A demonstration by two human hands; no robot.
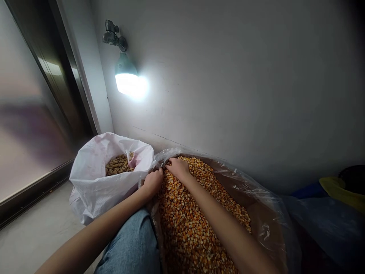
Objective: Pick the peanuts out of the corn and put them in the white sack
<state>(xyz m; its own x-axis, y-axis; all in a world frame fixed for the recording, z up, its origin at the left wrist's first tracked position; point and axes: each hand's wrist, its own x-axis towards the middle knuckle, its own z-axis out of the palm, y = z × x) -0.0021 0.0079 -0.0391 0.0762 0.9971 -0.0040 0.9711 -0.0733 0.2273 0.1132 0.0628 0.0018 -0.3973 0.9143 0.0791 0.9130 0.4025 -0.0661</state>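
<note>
Corn kernels (194,224) filled a clear plastic liner (268,217), with both hands at its far edge — the left grip (153,182) curled down against the plastic, the right grip (178,168) resting over the kernels, fingers loosely bunched. Whether either pinched anything could not be told. Just left of the liner, touching it, stood a white woven sack (91,186) of shelled-looking peanuts (118,165) — still in their husks. A lamp (126,72) glowed on the wall (228,95) above; a denim knee (128,243) lay beneath the left forearm.
</note>
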